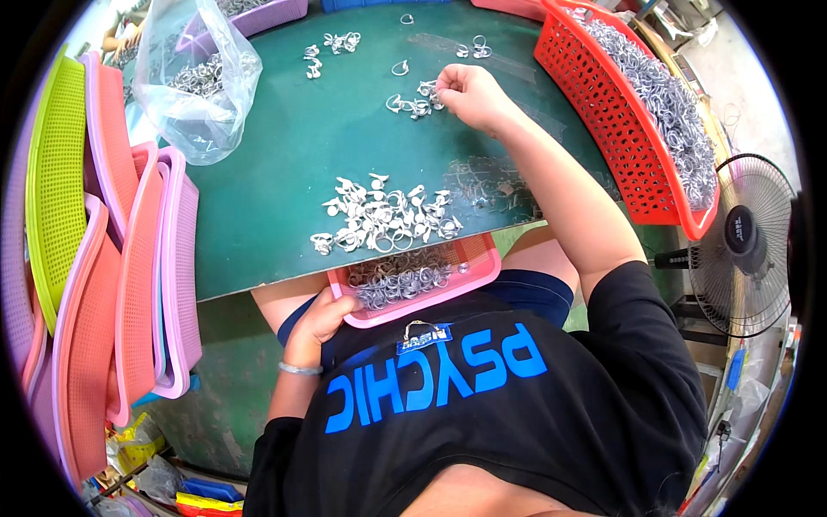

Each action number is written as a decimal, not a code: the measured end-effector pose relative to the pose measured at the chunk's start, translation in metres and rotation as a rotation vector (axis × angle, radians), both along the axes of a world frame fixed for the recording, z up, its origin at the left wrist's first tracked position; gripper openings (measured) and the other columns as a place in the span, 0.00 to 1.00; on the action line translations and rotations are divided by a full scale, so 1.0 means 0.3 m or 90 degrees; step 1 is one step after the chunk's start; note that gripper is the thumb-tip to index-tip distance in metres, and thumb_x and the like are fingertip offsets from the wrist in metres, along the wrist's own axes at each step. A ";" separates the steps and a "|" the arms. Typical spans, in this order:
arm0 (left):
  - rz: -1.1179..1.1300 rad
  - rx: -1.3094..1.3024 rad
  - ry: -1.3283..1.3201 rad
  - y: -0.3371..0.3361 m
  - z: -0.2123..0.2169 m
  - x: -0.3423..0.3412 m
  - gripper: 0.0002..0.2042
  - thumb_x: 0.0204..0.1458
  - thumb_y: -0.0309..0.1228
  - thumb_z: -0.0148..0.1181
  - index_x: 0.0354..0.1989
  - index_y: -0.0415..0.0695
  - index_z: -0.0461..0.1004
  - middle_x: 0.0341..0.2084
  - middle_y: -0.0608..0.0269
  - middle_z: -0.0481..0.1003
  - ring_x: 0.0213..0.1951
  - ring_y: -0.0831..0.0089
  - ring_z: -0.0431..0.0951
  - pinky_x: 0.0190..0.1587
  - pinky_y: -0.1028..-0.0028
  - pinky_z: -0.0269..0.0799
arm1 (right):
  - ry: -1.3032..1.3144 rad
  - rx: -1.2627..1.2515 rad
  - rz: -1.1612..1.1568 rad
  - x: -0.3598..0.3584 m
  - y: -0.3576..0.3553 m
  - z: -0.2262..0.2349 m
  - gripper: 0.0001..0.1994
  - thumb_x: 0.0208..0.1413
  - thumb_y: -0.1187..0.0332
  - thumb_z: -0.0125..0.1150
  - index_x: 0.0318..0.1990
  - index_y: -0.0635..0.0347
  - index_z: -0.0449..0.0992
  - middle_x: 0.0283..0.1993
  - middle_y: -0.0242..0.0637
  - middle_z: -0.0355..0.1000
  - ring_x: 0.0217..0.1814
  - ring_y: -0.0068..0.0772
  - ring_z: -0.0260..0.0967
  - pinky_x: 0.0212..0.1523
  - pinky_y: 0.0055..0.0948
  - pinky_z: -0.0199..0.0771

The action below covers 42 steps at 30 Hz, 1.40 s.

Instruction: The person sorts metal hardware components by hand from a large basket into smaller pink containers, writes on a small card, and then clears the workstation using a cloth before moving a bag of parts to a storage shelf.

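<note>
My left hand (323,317) grips the near left corner of a pink basket (412,313), thumb over its rim. The basket rests on my lap at the table edge and holds many small grey metal rings (405,287). Far out over the table, my right hand (469,96) has its fingers pinched together beside a small cluster of silvery rings (413,107). Whatever lies between those fingertips is too small to make out. A larger heap of silvery rings with tabs (388,214) lies near the table's front edge, just beyond the basket.
A red basket (603,121) full of grey rings stands on the right, by a fan (741,233). At the left are stacked empty baskets (142,276) and a clear plastic bag (202,112) with metal pieces. Further ring clusters (342,42) lie across the green table (276,164).
</note>
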<state>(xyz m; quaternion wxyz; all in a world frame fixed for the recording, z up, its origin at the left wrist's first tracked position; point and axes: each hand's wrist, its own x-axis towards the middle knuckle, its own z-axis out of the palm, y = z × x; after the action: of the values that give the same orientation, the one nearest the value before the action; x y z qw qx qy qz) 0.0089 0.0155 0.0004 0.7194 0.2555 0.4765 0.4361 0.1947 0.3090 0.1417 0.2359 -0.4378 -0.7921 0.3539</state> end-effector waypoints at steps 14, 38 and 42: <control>-0.018 0.022 -0.004 -0.007 -0.028 -0.014 0.22 0.38 0.24 0.49 0.47 0.34 0.63 0.39 0.61 0.69 0.41 0.73 0.69 0.45 0.76 0.63 | -0.148 0.456 0.060 -0.061 -0.086 -0.062 0.08 0.42 0.71 0.54 0.32 0.60 0.67 0.30 0.41 0.68 0.33 0.43 0.67 0.35 0.35 0.66; -0.007 0.042 -0.005 -0.008 -0.018 -0.012 0.23 0.38 0.24 0.50 0.48 0.33 0.62 0.40 0.60 0.69 0.42 0.71 0.69 0.47 0.75 0.62 | -0.157 0.090 0.341 -0.015 -0.105 0.037 0.08 0.40 0.77 0.55 0.31 0.63 0.69 0.22 0.35 0.67 0.26 0.30 0.66 0.30 0.26 0.66; -0.017 0.029 0.007 -0.006 -0.023 -0.018 0.23 0.38 0.24 0.50 0.47 0.33 0.62 0.40 0.60 0.69 0.41 0.72 0.69 0.46 0.75 0.63 | -0.121 0.038 0.283 -0.013 -0.092 0.045 0.10 0.40 0.76 0.57 0.33 0.64 0.69 0.27 0.35 0.69 0.29 0.28 0.66 0.32 0.26 0.67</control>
<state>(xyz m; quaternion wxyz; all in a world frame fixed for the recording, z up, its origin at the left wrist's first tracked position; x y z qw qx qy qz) 0.0036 0.0137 -0.0064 0.7166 0.2807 0.4672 0.4353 0.1908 0.2812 0.1552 0.0896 -0.2765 -0.8978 0.3308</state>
